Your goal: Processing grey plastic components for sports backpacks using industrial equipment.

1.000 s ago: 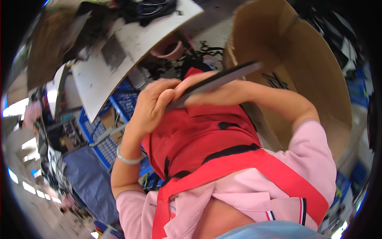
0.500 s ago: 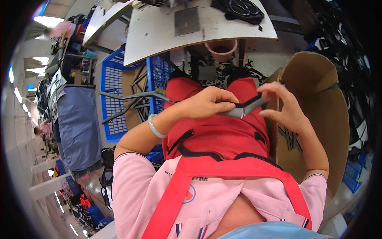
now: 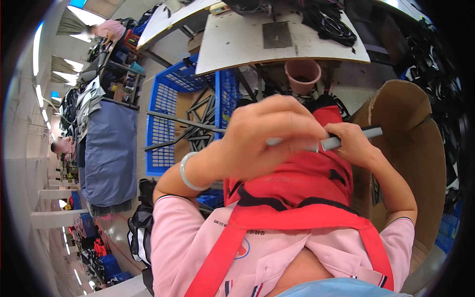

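A grey strip with rounded, tube-like sections (image 3: pixel 331 144) lies across my lap, above the red apron (image 3: pixel 292 185). My right hand (image 3: pixel 352 141) is closed around its right part, and a grey end sticks out past the knuckles. My left hand (image 3: pixel 277 131), smeared by motion, has its fingers curled over the left part. A short grey piece shows below those fingers. The gap between the two grey sections faces me; the black band there is mostly hidden by my fingers.
To the left, a blue plastic basket (image 3: pixel 163 94) holds several grey strips (image 3: pixel 200 111), some poking over its side. A tall cardboard box (image 3: pixel 403 106) stands close at my right. Ahead are a white table (image 3: pixel 237 47) and a pink bucket (image 3: pixel 303 81) beneath it.
My right hand, open and blurred beside the strip before, has closed on its right part. My left hand has risen toward the camera. The whole view has shifted, the surroundings moving rightward.
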